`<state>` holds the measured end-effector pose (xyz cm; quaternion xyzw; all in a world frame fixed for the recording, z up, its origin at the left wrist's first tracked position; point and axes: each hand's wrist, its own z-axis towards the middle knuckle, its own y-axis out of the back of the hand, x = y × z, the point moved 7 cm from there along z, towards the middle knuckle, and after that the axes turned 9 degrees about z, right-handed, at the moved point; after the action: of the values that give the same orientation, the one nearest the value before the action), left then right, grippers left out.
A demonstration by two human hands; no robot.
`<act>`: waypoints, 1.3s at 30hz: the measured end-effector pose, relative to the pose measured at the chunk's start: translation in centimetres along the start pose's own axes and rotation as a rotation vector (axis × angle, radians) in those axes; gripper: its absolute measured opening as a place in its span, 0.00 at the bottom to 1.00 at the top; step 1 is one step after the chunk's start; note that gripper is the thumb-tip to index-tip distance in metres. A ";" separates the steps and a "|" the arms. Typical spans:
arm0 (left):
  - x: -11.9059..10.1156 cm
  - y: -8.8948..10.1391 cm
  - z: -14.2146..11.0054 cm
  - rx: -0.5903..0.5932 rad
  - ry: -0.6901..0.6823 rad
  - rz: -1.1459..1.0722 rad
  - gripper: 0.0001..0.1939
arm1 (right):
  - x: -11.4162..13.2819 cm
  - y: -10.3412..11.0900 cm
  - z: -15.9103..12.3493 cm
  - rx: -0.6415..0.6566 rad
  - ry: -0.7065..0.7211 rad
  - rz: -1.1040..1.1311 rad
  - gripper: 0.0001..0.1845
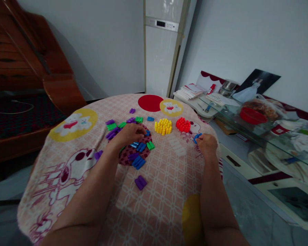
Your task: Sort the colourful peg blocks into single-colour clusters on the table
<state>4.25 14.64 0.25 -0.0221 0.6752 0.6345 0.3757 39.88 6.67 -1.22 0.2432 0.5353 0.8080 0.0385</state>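
Small plastic pegs lie on a round table under a pink cartoon cloth (169, 191). My left hand (129, 135) rests curled over a loose scatter of blue, green and purple pegs (138, 153) near the middle. My right hand (207, 143) is closed at the right edge of the table, with blue pegs (197, 136) showing at its fingertips. A neat cluster of yellow pegs (163, 126) and a cluster of red pegs (183, 124) stand upright between the hands, farther back. Two purple pegs (140, 182) lie closer to me.
A glass shelf unit (272, 136) with a red bowl (252, 115), papers and clutter runs along the right. A tall white appliance (163, 48) stands behind the table. Dark wooden furniture (28, 68) fills the left.
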 end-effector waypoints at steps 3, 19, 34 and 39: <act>-0.1 0.0 -0.4 0.084 -0.002 0.065 0.09 | -0.1 0.0 0.0 0.002 -0.037 0.009 0.08; -1.1 -3.7 -0.6 0.319 -0.070 0.272 0.07 | 10.2 -3.3 -3.8 0.196 0.357 0.639 0.10; -5.0 -5.4 0.8 0.117 -0.038 -0.591 0.16 | 10.3 -4.4 -4.1 0.381 -0.027 1.339 0.20; -3.3 -2.4 0.6 0.002 -0.062 -0.396 0.18 | 2.2 1.2 -1.1 -0.053 -0.101 0.988 0.17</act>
<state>8.10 13.24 0.06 -0.1348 0.6462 0.5480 0.5138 37.74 5.92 0.25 0.5057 0.3327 0.7303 -0.3166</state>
